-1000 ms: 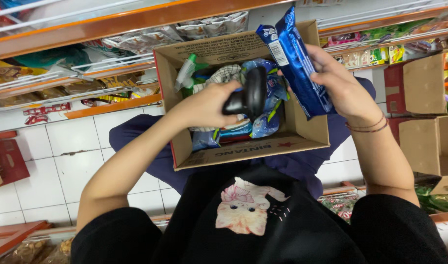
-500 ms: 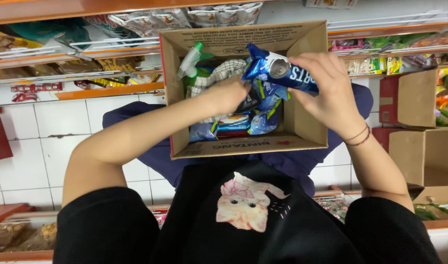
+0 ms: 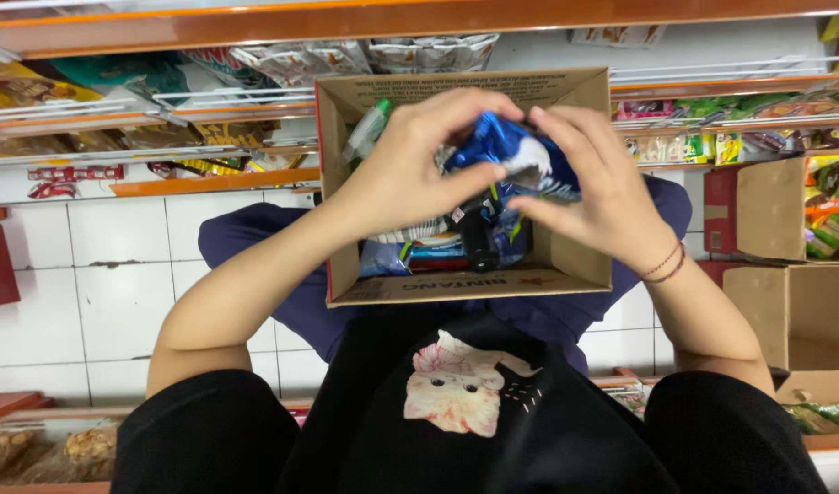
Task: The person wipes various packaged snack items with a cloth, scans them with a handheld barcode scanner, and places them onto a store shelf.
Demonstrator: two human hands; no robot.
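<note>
We've got the blue snack packet pinched w/ both hands, left hand & right hand, fingers pressed on its end, centre frame, above the open cardboard box so it stays over the other packs.

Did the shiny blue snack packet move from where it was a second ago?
Yes. The blue packet came down from the cardboard box's right top corner to over its middle, now between both hands.

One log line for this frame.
left hand: on blue packet | right hand: on packet | packet: above open cardboard box
</note>
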